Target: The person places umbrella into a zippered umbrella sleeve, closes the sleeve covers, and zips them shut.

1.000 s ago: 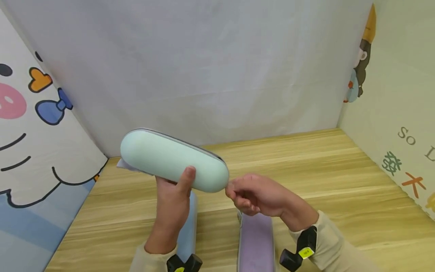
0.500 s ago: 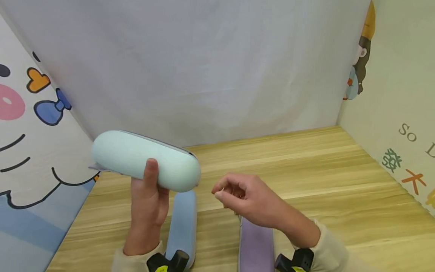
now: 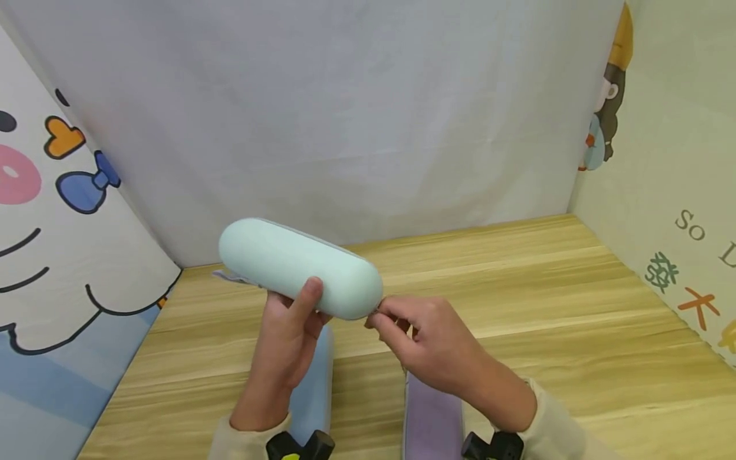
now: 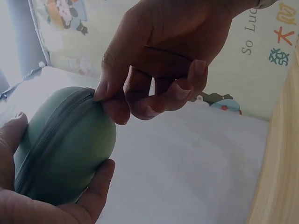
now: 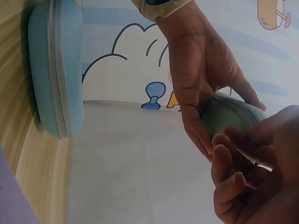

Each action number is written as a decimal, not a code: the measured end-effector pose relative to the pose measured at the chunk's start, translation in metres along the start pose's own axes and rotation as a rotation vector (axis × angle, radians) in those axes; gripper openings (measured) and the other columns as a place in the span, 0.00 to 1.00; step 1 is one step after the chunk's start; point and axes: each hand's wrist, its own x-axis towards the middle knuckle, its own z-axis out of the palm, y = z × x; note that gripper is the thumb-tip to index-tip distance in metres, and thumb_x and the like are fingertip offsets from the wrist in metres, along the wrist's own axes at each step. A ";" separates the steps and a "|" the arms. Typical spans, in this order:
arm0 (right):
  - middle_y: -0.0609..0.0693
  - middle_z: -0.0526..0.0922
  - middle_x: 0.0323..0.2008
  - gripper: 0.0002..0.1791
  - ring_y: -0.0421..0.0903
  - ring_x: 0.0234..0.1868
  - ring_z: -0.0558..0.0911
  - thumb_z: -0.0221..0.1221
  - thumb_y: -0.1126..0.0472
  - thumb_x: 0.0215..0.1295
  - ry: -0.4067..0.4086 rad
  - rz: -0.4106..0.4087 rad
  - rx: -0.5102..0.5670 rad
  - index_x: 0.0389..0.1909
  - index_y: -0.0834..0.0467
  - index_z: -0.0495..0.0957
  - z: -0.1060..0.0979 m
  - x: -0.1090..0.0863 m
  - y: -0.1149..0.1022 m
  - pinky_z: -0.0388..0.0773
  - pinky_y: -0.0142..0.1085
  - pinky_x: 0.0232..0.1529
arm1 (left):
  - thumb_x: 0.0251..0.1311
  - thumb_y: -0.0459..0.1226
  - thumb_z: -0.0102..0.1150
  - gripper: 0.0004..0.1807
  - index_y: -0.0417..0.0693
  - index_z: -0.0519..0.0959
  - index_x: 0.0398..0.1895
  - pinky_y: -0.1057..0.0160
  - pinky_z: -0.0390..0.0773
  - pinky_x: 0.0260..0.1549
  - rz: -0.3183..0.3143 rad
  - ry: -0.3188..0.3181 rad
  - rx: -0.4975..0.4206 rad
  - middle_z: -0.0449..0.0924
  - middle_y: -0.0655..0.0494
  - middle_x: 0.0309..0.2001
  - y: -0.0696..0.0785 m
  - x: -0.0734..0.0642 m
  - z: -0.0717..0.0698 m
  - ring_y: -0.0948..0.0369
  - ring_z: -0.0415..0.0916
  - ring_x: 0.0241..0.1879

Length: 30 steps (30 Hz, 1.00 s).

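A mint-green pencil case [image 3: 299, 265] with rounded ends is held above the table, its right end tilted down. My left hand [image 3: 290, 338] grips it from below, thumb across the near face. At the low end, my right hand [image 3: 434, 338] pinches the zip end between thumb and index finger; the fingers mostly hide the pull. In the left wrist view the zip [image 4: 56, 114] runs along the case up to the right fingertips, its visible edges together. A greyish-lilac strap [image 3: 232, 276] sticks out at the case's far left end.
Below the hands, a light-blue zipped case [image 3: 313, 396] and a purple case [image 3: 434, 418] lie on the wooden table [image 3: 517, 287]. A white cloth wall [image 3: 368, 128] stands behind; printed panels flank both sides.
The mint case moved left away from my right hand, then came back to it. The dark gap along its top edge near the right end no longer shows. My right hand pinches the zip end again.
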 end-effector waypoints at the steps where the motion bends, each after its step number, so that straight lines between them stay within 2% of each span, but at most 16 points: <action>1: 0.36 0.74 0.23 0.11 0.33 0.22 0.73 0.61 0.63 0.75 -0.003 -0.019 -0.004 0.30 0.49 0.82 0.000 0.000 0.000 0.72 0.27 0.20 | 0.72 0.42 0.63 0.37 0.50 0.49 0.73 0.58 0.82 0.52 -0.004 0.003 0.004 0.66 0.45 0.63 0.001 0.000 0.000 0.55 0.79 0.56; 6: 0.37 0.70 0.22 0.11 0.31 0.22 0.67 0.62 0.65 0.72 -0.016 -0.140 -0.084 0.29 0.51 0.79 0.003 -0.002 0.001 0.67 0.24 0.22 | 0.74 0.40 0.60 0.36 0.51 0.49 0.74 0.57 0.82 0.51 -0.021 0.078 0.020 0.66 0.44 0.63 -0.001 0.001 0.005 0.52 0.79 0.56; 10: 0.36 0.70 0.21 0.10 0.30 0.22 0.65 0.62 0.65 0.71 -0.003 -0.185 -0.149 0.28 0.51 0.79 0.006 -0.004 -0.001 0.64 0.22 0.22 | 0.75 0.39 0.59 0.35 0.50 0.49 0.73 0.57 0.83 0.50 -0.037 0.107 0.027 0.66 0.44 0.62 -0.003 0.001 0.009 0.52 0.79 0.56; 15: 0.37 0.66 0.19 0.16 0.29 0.20 0.62 0.60 0.66 0.72 0.024 -0.169 -0.129 0.23 0.49 0.73 0.002 -0.002 -0.001 0.61 0.23 0.20 | 0.74 0.40 0.56 0.34 0.47 0.49 0.73 0.59 0.83 0.48 -0.037 0.126 0.062 0.67 0.44 0.60 -0.002 0.001 0.008 0.54 0.79 0.54; 20: 0.36 0.64 0.19 0.17 0.30 0.20 0.63 0.58 0.66 0.73 0.010 -0.134 -0.119 0.23 0.47 0.72 -0.006 0.000 0.000 0.61 0.25 0.20 | 0.73 0.40 0.53 0.30 0.47 0.52 0.71 0.59 0.82 0.48 -0.058 0.143 0.044 0.69 0.46 0.57 0.001 0.000 0.006 0.56 0.80 0.51; 25: 0.35 0.66 0.20 0.17 0.32 0.21 0.66 0.57 0.66 0.73 0.007 -0.109 -0.121 0.24 0.47 0.73 -0.012 0.001 0.002 0.64 0.27 0.20 | 0.70 0.41 0.52 0.28 0.44 0.57 0.67 0.61 0.82 0.46 -0.085 0.118 0.032 0.72 0.49 0.53 0.003 -0.001 0.006 0.58 0.81 0.47; 30: 0.36 0.67 0.21 0.17 0.33 0.21 0.67 0.57 0.65 0.74 -0.011 -0.073 -0.123 0.24 0.46 0.72 -0.018 0.004 0.006 0.65 0.29 0.20 | 0.68 0.42 0.52 0.30 0.42 0.57 0.69 0.59 0.81 0.48 -0.142 0.025 0.080 0.71 0.47 0.55 0.004 -0.003 0.004 0.56 0.79 0.50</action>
